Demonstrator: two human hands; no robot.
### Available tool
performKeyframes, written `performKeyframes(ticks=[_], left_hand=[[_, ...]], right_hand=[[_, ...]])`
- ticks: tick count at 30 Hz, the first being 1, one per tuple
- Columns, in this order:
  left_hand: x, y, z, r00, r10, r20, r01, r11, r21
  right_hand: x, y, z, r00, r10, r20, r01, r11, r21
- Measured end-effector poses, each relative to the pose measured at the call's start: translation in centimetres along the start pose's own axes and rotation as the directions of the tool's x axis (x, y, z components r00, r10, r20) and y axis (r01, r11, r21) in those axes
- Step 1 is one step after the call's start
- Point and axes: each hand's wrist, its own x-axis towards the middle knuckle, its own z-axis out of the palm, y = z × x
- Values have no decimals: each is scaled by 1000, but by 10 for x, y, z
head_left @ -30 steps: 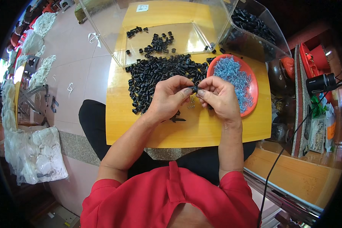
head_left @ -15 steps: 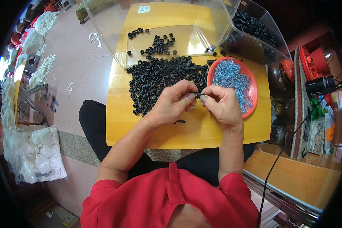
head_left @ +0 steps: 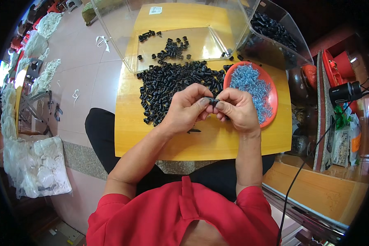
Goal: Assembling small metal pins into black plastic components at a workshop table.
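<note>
Between my two hands is a small black plastic part (head_left: 212,101), pinched at both ends by thumbs and fingertips. My left hand (head_left: 187,107) is closed on its left end, my right hand (head_left: 238,110) on its right end; the fingers cover much of it. Just beyond them spreads a heap of small black plastic parts (head_left: 168,88) on the yellow tabletop (head_left: 160,143). At the right, partly behind my right hand, a red plate (head_left: 274,110) holds a pile of tiny bluish, shiny metal pieces (head_left: 250,84). A thin dark sliver (head_left: 194,130) lies on the table below my left hand.
A clear plastic bin (head_left: 129,61) lies at the table's far side with black parts in it. Another clear bin (head_left: 305,51) full of black parts stands far right. Bagged white goods (head_left: 41,168) lie on the floor at left; a black cable (head_left: 295,176) runs down the right.
Both hands have stayed together over the same spot. My right fingers have shifted slightly left and curled closer in, and the black part is now more covered.
</note>
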Motion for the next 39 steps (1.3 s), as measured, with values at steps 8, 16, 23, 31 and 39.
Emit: performKeyframes(ticks=[8,16,23,31,39], left_hand=[[-4,-7,-2,998,41,54,-39,998,-42],[-3,-17,5,990,139,-12,-139,989,49],[6,-14,-3,999,-49,7,49,979,-198],[8,-11,-7,985,-168,-27,145,911,-386],[10,-18,-11,964,-172,203,262,739,-621]], right_hand=[[2,7,-5,980,14,197,-59,972,227],[1,5,-8,987,4,163,-38,978,207],[2,-1,5,996,-63,-66,68,995,75],[-5,-3,11,929,-304,-211,203,895,-397],[-3,-9,9,978,-55,-201,73,994,83]])
